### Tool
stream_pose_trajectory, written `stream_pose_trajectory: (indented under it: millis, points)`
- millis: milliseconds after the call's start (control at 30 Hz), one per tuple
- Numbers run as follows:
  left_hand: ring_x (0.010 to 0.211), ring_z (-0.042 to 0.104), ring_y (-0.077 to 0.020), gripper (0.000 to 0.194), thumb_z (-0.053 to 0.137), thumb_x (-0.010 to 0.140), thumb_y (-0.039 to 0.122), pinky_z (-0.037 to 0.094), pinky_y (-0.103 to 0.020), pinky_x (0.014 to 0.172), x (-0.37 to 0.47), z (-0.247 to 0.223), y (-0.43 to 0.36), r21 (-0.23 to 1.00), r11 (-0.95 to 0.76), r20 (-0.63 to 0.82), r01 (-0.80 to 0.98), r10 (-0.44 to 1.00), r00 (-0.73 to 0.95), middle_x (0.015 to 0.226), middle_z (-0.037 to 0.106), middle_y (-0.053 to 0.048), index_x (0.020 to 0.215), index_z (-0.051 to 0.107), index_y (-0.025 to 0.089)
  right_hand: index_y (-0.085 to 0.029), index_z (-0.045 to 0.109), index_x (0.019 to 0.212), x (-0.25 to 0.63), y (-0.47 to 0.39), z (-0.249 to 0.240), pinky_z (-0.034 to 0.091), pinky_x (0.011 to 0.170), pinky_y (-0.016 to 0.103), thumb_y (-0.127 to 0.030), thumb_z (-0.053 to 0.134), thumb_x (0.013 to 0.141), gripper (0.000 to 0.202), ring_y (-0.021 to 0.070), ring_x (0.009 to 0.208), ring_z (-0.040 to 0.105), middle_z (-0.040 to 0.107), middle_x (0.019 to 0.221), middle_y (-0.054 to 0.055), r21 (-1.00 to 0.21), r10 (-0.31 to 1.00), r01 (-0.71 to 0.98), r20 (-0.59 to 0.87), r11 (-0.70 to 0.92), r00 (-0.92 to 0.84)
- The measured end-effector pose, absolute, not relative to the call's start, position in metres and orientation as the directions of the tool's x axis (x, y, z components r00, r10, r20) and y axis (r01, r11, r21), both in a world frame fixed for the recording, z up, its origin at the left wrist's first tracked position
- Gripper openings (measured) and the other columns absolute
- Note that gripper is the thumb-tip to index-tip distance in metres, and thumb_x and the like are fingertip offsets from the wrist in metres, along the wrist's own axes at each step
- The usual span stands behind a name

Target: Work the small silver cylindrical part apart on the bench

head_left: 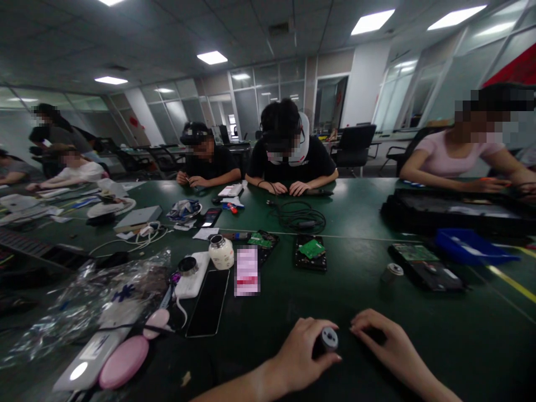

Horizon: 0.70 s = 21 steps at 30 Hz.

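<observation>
The left hand [302,353], thumb and fingers curled round a short grey metal cylinder [329,338], likely steadies it over the dark-green table [355,273]; the right hand [387,338], loosely open, seems empty beside it.

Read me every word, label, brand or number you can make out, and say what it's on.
No text can be read.
Pink-and-white card: pixelated, unreadable.
Black device at the right: pale label, too small to read.
Phone with the lit screen: too small and blurred.
Black shirt across the table: small pale mark, too small.
Metal cylinder in the left hand: no lettering can be made out.
</observation>
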<state>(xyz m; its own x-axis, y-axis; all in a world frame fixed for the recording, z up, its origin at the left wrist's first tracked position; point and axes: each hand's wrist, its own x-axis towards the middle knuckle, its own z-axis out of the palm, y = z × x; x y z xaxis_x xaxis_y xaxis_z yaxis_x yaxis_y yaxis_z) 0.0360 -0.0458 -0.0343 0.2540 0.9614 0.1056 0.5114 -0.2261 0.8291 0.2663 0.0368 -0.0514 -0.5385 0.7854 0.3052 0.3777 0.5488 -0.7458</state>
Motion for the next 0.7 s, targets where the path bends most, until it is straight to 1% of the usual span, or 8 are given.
stream_pose_trajectory:
  millis: [133, 300, 367, 467, 633, 700]
  points:
    - [0.103, 0.057, -0.022, 0.05, 0.079, 0.075, 0.022, 0.042, -0.033, 0.093, 0.036, -0.038, -0.046, 0.83, -0.261, 0.153, 0.492, 0.956, 0.249, 0.114, 0.065, -0.001, 0.12, 0.057, 0.027, -0.022, 0.069, 0.075, 0.251, 0.022, -0.025, 0.055, 0.077, 0.032, -0.024, 0.063, 0.085, 0.012, 0.022, 0.086, 0.068, 0.068, 0.089, 0.007, -0.771, 0.775, 0.294, 0.373, 0.565, -0.51]
    - [0.1, 0.057, -0.0231, 0.042, 0.075, 0.078, 0.021, 0.042, -0.034, 0.092, 0.037, -0.041, -0.044, 0.821, -0.291, 0.184, 0.491, 0.949, 0.255, 0.112, 0.065, -0.004, 0.117, 0.058, 0.023, -0.023, 0.069, 0.078, 0.223, 0.002, -0.001, 0.055, 0.074, 0.025, -0.011, 0.057, 0.086, 0.019, 0.0176, 0.084, 0.067, 0.067, 0.09, 0.006, -0.737, 0.624, 0.12, 0.46, 0.665, -0.632]
    - [0.099, 0.057, -0.0233, 0.038, 0.074, 0.078, 0.019, 0.042, -0.034, 0.091, 0.037, -0.041, -0.043, 0.819, -0.283, 0.172, 0.499, 0.951, 0.257, 0.11, 0.065, -0.004, 0.113, 0.058, 0.021, -0.022, 0.069, 0.079, 0.216, 0.0, -0.001, 0.054, 0.074, 0.024, -0.007, 0.055, 0.086, 0.022, 0.0167, 0.085, 0.067, 0.066, 0.089, 0.006, -0.738, 0.605, 0.101, 0.458, 0.668, -0.651]
    - [0.098, 0.057, -0.0229, 0.036, 0.073, 0.078, 0.018, 0.042, -0.034, 0.091, 0.037, -0.04, -0.042, 0.817, -0.285, 0.161, 0.502, 0.948, 0.275, 0.108, 0.065, -0.004, 0.111, 0.058, 0.022, -0.022, 0.068, 0.079, 0.214, -0.001, -0.007, 0.054, 0.073, 0.024, -0.006, 0.054, 0.086, 0.023, 0.0163, 0.084, 0.066, 0.065, 0.088, 0.005, -0.746, 0.615, 0.096, 0.461, 0.659, -0.64]
    - [0.098, 0.057, -0.0213, 0.037, 0.07, 0.079, 0.015, 0.041, -0.032, 0.091, 0.037, -0.042, -0.043, 0.824, -0.316, 0.198, 0.47, 0.938, 0.284, 0.11, 0.065, -0.002, 0.113, 0.057, 0.022, -0.022, 0.067, 0.075, 0.217, 0.0, -0.012, 0.054, 0.073, 0.025, -0.003, 0.052, 0.084, 0.026, 0.0164, 0.083, 0.065, 0.064, 0.085, 0.004, -0.71, 0.58, 0.035, 0.545, 0.703, -0.605]
    - [0.098, 0.057, -0.0207, 0.038, 0.071, 0.078, 0.013, 0.041, -0.031, 0.09, 0.037, -0.044, -0.043, 0.832, -0.305, 0.196, 0.463, 0.943, 0.27, 0.109, 0.064, -0.002, 0.113, 0.058, 0.022, -0.022, 0.068, 0.077, 0.215, 0.0, -0.012, 0.053, 0.073, 0.024, -0.002, 0.052, 0.083, 0.026, 0.0161, 0.084, 0.065, 0.064, 0.087, 0.004, -0.718, 0.588, 0.058, 0.518, 0.694, -0.621]
